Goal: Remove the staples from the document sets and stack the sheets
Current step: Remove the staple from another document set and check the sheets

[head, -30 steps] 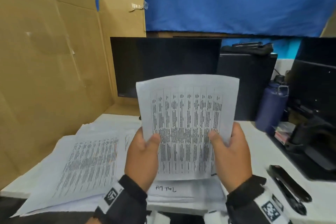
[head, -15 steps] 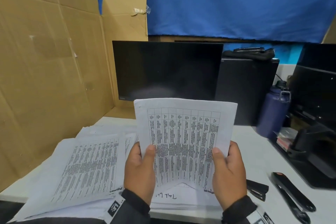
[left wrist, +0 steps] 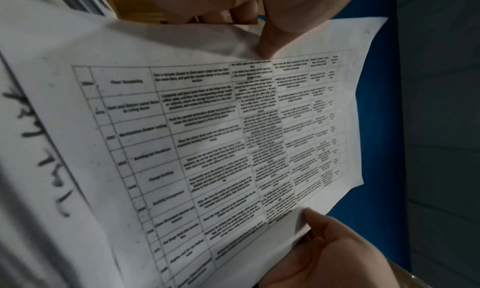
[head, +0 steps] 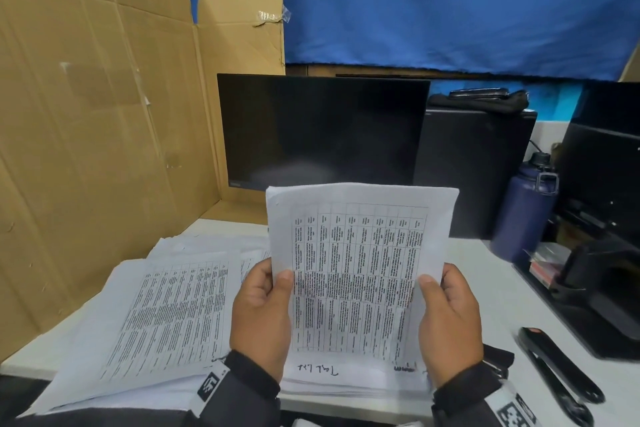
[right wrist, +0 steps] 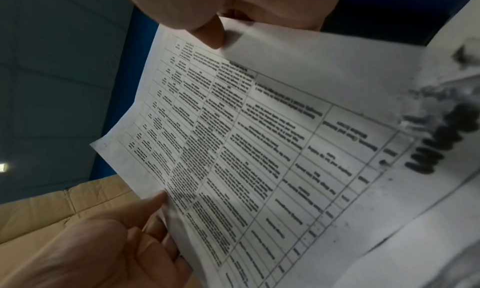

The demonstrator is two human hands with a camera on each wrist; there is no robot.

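Observation:
I hold a thin set of printed table sheets (head: pixel 360 253) upright in front of me. My left hand (head: pixel 273 291) pinches its left edge, thumb on the front. At the right edge my right hand (head: pixel 436 291) pinches it the same way. The bottom edge stands on a paper stack (head: pixel 346 381) with handwriting on its top sheet. The left wrist view shows the sheets (left wrist: pixel 233 138) under my left thumb (left wrist: pixel 272 42). In the right wrist view my right thumb (right wrist: pixel 210 35) lies on the sheets (right wrist: pixel 259 148). No staple is visible.
More printed sheets (head: pixel 166 315) lie fanned on the desk (head: pixel 485 270) to the left. A long black tool (head: pixel 561 374) lies at the right front. A blue bottle (head: pixel 523 211), a dark monitor (head: pixel 318 128) and a cardboard wall (head: pixel 86 114) surround the desk.
The held sheets have come down from in front of the monitor until their bottom edge meets the stack. Both hands keep the same hold on the side edges.

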